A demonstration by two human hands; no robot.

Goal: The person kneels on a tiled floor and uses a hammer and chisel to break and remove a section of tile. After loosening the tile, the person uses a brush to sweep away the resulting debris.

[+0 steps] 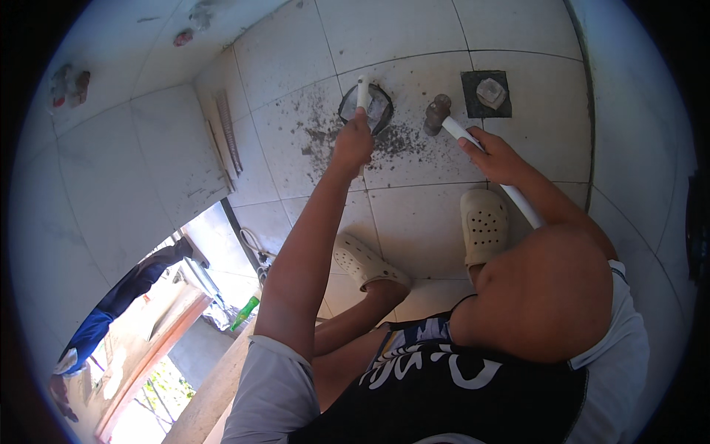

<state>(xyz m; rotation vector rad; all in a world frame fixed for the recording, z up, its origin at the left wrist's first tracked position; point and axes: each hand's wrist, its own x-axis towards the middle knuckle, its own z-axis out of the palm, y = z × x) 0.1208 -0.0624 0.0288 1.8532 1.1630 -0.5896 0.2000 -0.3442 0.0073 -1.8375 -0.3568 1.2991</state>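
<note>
Hammer (438, 116) with a dull brown head and white handle lies in the right hand (492, 157), to the right of the rounded, dark-edged hole (390, 115) in the tiled floor (421, 166); its fingers are wrapped around the handle, which runs on past the hand toward the knee. Whether the head touches the floor, I cannot tell. Left of the hammer, the left hand (353, 144) is at the hole's near side, fingers closed around a white rod (363, 90) whose far end shows over the hole. Dark grit (319, 140) is scattered to the hole's left and near side. Farther right of the hole, beyond the hammer head, a square dark cutout (473, 109) holds a pale lump (491, 93). Two beige clogs (485, 226) stand nearer the body than the hole.
</note>
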